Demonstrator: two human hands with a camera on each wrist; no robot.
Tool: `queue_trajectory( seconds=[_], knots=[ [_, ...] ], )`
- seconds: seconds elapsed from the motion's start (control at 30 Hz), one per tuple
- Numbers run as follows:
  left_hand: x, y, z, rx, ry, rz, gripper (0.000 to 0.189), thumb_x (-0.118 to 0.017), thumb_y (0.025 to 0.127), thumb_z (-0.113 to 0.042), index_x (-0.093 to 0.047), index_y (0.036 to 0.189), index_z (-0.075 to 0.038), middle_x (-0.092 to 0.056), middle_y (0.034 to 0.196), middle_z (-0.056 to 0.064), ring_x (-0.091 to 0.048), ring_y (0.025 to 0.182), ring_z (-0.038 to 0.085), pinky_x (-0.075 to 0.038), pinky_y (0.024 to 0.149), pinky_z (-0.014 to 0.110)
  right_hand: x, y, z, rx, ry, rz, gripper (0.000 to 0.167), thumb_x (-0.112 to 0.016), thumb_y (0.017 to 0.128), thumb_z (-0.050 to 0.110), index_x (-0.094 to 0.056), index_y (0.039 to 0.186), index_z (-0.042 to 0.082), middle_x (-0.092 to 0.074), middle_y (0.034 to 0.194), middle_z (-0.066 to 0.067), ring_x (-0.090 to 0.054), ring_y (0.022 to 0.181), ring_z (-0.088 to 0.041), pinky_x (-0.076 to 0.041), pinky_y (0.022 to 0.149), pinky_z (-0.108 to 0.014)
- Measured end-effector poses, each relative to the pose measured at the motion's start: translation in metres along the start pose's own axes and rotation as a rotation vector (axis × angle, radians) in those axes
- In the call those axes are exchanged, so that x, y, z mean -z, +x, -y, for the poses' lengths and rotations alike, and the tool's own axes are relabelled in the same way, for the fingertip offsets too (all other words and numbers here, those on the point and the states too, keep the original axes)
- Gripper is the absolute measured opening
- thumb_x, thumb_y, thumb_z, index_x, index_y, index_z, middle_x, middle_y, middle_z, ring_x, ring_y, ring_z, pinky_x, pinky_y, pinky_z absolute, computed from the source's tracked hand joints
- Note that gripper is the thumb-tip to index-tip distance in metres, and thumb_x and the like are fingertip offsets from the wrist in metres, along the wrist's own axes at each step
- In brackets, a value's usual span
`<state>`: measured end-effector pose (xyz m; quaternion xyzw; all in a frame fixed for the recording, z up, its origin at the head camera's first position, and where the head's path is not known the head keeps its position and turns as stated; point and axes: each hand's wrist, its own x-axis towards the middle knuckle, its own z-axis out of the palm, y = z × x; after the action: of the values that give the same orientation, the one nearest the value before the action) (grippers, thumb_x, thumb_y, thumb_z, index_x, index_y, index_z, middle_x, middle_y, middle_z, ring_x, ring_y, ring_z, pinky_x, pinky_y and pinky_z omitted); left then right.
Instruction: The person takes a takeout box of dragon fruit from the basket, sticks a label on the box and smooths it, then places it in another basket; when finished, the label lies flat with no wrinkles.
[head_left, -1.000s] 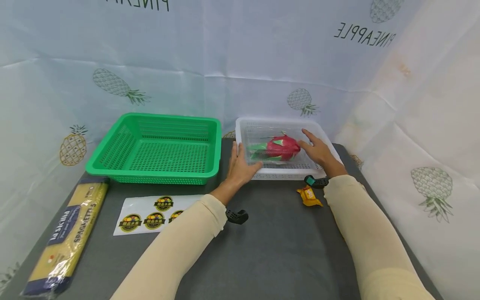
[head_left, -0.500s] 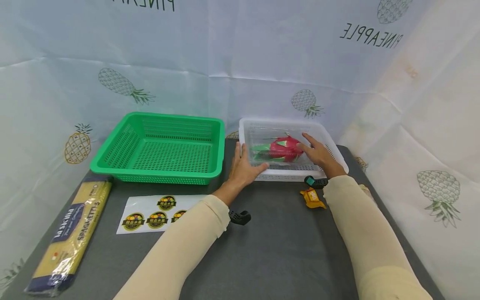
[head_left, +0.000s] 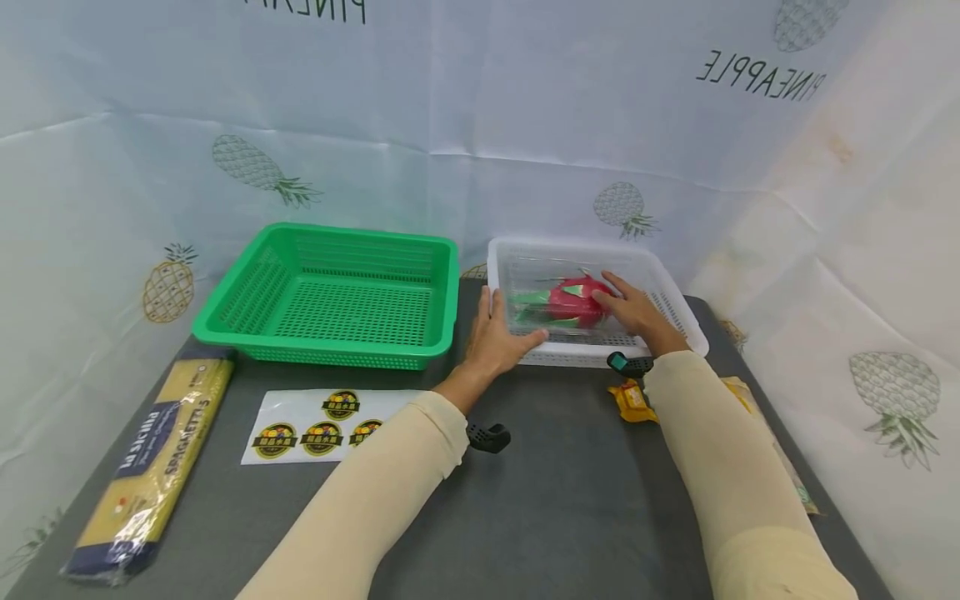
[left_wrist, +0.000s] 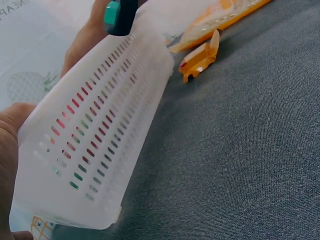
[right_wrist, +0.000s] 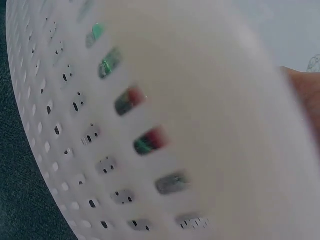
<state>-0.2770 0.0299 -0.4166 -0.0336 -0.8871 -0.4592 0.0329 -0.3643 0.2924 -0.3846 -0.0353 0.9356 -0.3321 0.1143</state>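
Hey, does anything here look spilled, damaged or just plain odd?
Nothing looks spilled or damaged: the dragon fruit lies within the white basket. The oddity is behind: on the backdrop, the PINEAPPLE lettering reads backwards, as if mirrored, and a faint brownish smudge shows towards the right.

Dressed in plain cream: a long left sleeve (head_left: 367, 500) and a matching right sleeve (head_left: 708, 450), softly creased and smooth-edged. Just beyond the left cuff (head_left: 448, 421), a curved black strap (head_left: 489, 437) pierced with small holes. At the right cuff (head_left: 667, 364), a dark band (head_left: 640, 367) bearing a small teal block (head_left: 618, 361).
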Motion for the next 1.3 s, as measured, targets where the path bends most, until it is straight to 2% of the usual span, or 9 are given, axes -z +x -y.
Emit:
queue_trajectory(
  seconds=[0.13,0.33,0.53,0.7,0.87,1.07,1.3],
  knots=[
    [-0.001,0.0,-0.002,-0.009,0.006,-0.002,0.107,-0.067,0.082,-0.059,-0.006,0.157,-0.013,0.007,0.161,0.001,-0.019,0.141,0.036,-0.027,0.104,0.057,0.0,0.0,0.0,-0.019,0.018,-0.005,0.078,-0.046,0.095,0.058,-0.008,0.157,0.029,-0.011,0.156,-0.024,-0.024,0.132,-0.051,-0.039,0.091,-0.063],
    [0.001,0.0,-0.004,-0.016,0.034,-0.014,0.107,-0.066,0.081,-0.061,-0.007,0.156,-0.011,0.004,0.161,0.005,-0.021,0.141,0.036,-0.027,0.105,0.057,0.0,0.002,0.0,-0.038,0.066,-0.002,0.08,-0.049,0.094,0.057,-0.007,0.157,0.03,-0.011,0.156,-0.024,-0.024,0.133,-0.05,-0.039,0.091,-0.064],
    [0.001,0.0,-0.005,-0.004,0.026,-0.013,0.107,-0.068,0.082,-0.058,-0.006,0.157,-0.012,0.007,0.161,0.001,-0.02,0.141,0.035,-0.025,0.104,0.059,0.0,0.003,0.001,-0.05,0.142,-0.019,0.08,-0.053,0.094,0.054,-0.011,0.157,0.029,-0.011,0.155,-0.025,-0.025,0.132,-0.05,-0.042,0.089,-0.062],
    [0.0,0.0,-0.005,-0.003,0.022,-0.011,0.107,-0.067,0.082,-0.059,-0.006,0.157,-0.012,0.006,0.161,0.002,-0.02,0.141,0.035,-0.024,0.104,0.06,0.001,-0.001,0.002,-0.063,0.244,-0.009,0.079,-0.054,0.094,0.052,-0.012,0.157,0.03,-0.011,0.156,-0.023,-0.025,0.132,-0.05,-0.044,0.086,-0.061],
    [-0.001,-0.001,-0.004,0.012,0.033,-0.017,0.108,-0.067,0.081,-0.06,-0.006,0.157,-0.012,0.006,0.161,0.001,-0.021,0.141,0.034,-0.025,0.104,0.06,0.002,-0.006,0.001,-0.048,0.334,0.016,0.074,-0.051,0.097,0.05,-0.011,0.157,0.031,-0.009,0.157,-0.021,-0.022,0.134,-0.05,-0.042,0.087,-0.064],
    [-0.001,-0.001,-0.003,0.022,0.041,-0.022,0.107,-0.067,0.081,-0.06,-0.007,0.157,-0.012,0.006,0.161,0.0,-0.023,0.14,0.035,-0.026,0.103,0.061,0.005,-0.009,0.001,-0.015,0.388,-0.021,0.07,-0.046,0.098,0.053,-0.017,0.156,0.029,-0.012,0.157,-0.019,-0.022,0.135,-0.049,-0.037,0.089,-0.067],
    [-0.002,-0.001,-0.004,0.026,0.044,-0.032,0.108,-0.068,0.08,-0.058,-0.008,0.157,-0.012,0.006,0.161,0.0,-0.024,0.139,0.036,-0.025,0.103,0.062,0.006,-0.011,0.002,0.009,0.579,-0.034,0.06,-0.033,0.102,0.05,-0.023,0.156,0.025,-0.012,0.156,-0.018,-0.018,0.135,-0.049,-0.032,0.089,-0.072]
  ],
)
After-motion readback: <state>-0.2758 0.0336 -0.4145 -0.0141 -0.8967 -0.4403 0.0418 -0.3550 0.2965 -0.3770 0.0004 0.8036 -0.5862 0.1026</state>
